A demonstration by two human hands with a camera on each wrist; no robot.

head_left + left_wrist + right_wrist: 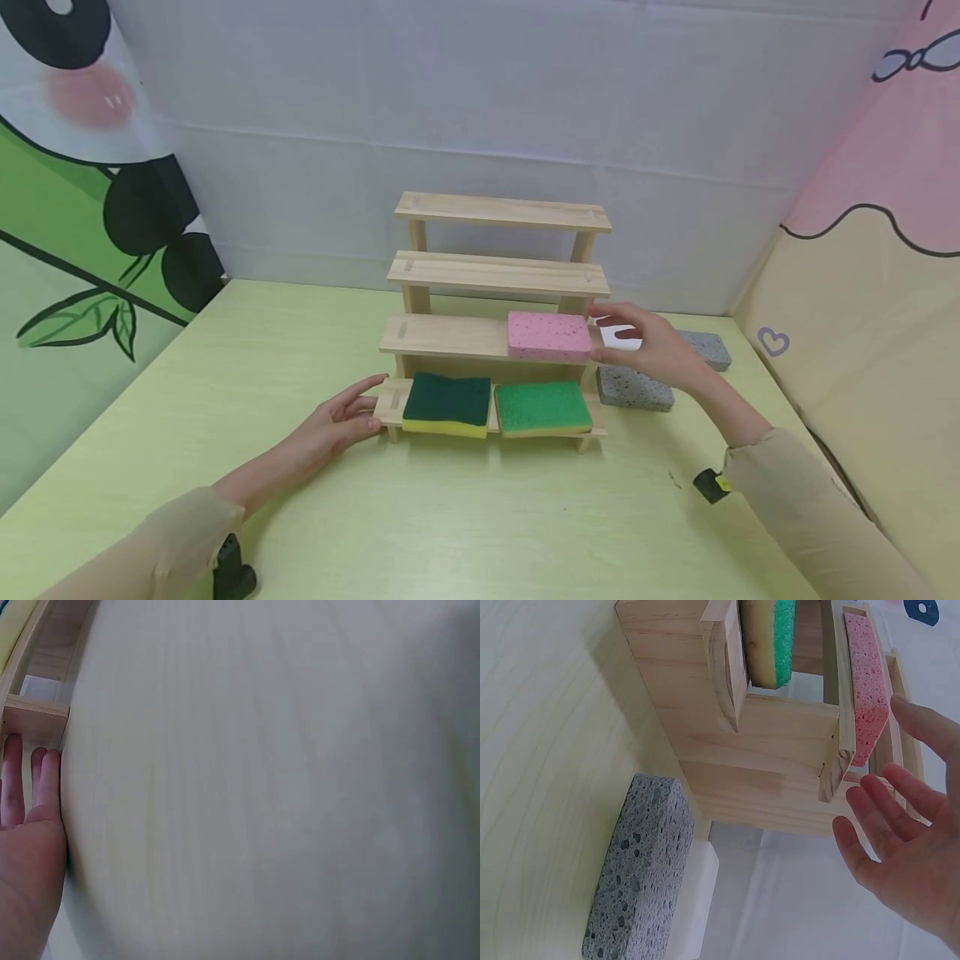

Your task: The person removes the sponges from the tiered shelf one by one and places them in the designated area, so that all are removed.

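A stepped wooden rack (442,334) with several shelves stands on the table. My left hand (330,425) is at the left end of its lowest shelf; in the left wrist view the fingers (48,784) reach straight toward a wooden leg. On the second shelf from the bottom, at its right end, lies a pink sponge (549,335). Beside that sponge is my right hand (648,343), fingers spread and holding nothing; in the right wrist view the thumb comes close to the pink sponge (868,690). The lowest shelf carries a dark green and yellow sponge (447,402) and a bright green sponge (543,408).
Right of the rack, a speckled grey sponge (635,389) lies on the table (480,517). Behind it are a white block (619,337) and another grey sponge (707,350). A pale cloth wall (480,100) rises behind, with printed panels at both sides.
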